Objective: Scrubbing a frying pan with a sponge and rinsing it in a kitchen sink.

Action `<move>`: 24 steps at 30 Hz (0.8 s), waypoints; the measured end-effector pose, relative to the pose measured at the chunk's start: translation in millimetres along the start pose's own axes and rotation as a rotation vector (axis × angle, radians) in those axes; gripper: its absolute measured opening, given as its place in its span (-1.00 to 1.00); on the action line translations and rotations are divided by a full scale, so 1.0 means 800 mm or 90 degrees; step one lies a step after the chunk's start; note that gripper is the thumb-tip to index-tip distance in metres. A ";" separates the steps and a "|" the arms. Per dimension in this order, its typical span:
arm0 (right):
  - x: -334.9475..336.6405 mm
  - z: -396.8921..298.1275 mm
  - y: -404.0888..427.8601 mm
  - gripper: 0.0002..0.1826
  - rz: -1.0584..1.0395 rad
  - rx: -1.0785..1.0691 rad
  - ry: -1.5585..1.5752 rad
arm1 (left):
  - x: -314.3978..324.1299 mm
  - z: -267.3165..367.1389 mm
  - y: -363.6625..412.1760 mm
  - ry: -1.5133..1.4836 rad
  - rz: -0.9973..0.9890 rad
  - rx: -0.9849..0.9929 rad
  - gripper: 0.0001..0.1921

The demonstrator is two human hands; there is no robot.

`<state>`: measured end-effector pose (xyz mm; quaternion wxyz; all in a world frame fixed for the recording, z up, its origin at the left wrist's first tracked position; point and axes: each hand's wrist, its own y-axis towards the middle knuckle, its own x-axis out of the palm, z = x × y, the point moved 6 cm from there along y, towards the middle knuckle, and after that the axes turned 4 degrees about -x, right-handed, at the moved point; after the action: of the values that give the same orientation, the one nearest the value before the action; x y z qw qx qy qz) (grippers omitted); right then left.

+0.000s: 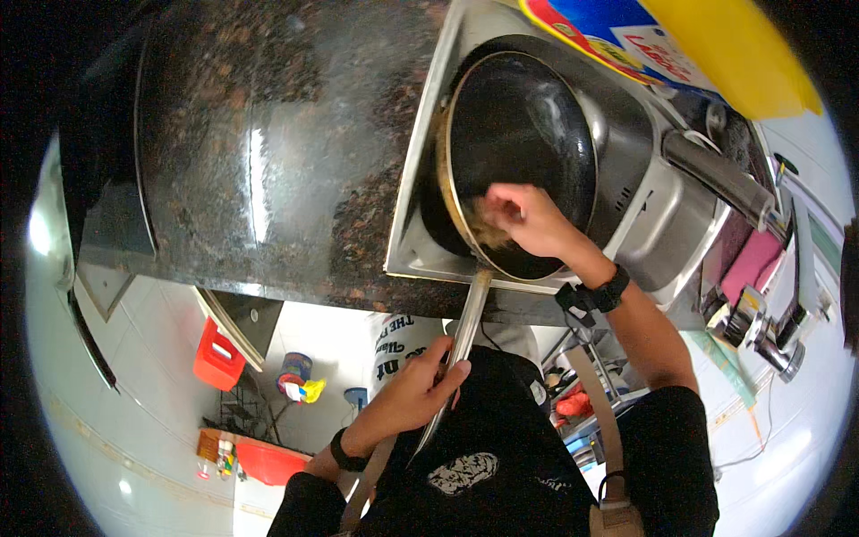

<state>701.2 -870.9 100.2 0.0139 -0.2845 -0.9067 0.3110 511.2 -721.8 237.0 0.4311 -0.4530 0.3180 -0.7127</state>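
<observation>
A black frying pan (527,134) with a light rim lies tilted over the stainless steel sink basin (621,148). Its long metal handle (478,295) points towards my body across the counter's front edge. My left hand (426,389) is wrapped around that handle. Inside the pan, near the handle end, my right hand (527,218) has its fingers curled against the lower wall. A blurred brownish patch (495,235) shows beneath those fingers; whether it is a scouring pad or residue, I cannot tell. The pan hides most of the basin floor.
Dark speckled stone countertop (302,134) stretches left of the sink. A yellow and blue package (691,50) overhangs the sink's far right. A smaller basin (671,235), a dark cylindrical handle (721,178) and a pink item (751,265) are at right. A red bin (219,356) stands below left.
</observation>
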 end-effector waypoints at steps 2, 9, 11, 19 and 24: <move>0.001 -0.033 0.017 -0.87 -0.004 0.029 0.112 | -0.002 0.004 -0.004 0.027 -0.010 -0.001 -0.68; 0.000 -0.110 -0.047 -0.82 0.104 -0.128 0.009 | -0.007 -0.005 0.001 0.026 0.013 0.050 -0.63; 0.009 -0.130 -0.049 -0.76 0.112 -0.200 -0.196 | -0.009 -0.002 0.000 0.035 0.015 0.071 -0.64; 0.036 -0.140 -0.015 -0.79 0.120 -0.180 -0.313 | -0.006 -0.010 0.003 -0.010 0.028 0.107 -0.63; 0.010 -0.137 0.024 -0.87 0.309 -0.230 -0.327 | -0.006 -0.010 0.001 -0.043 0.047 0.149 -0.64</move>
<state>726.1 -793.3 176.3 -0.3375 -0.4013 -0.8272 0.2019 505.5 -717.1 231.6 0.5175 -0.4112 0.2347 -0.7128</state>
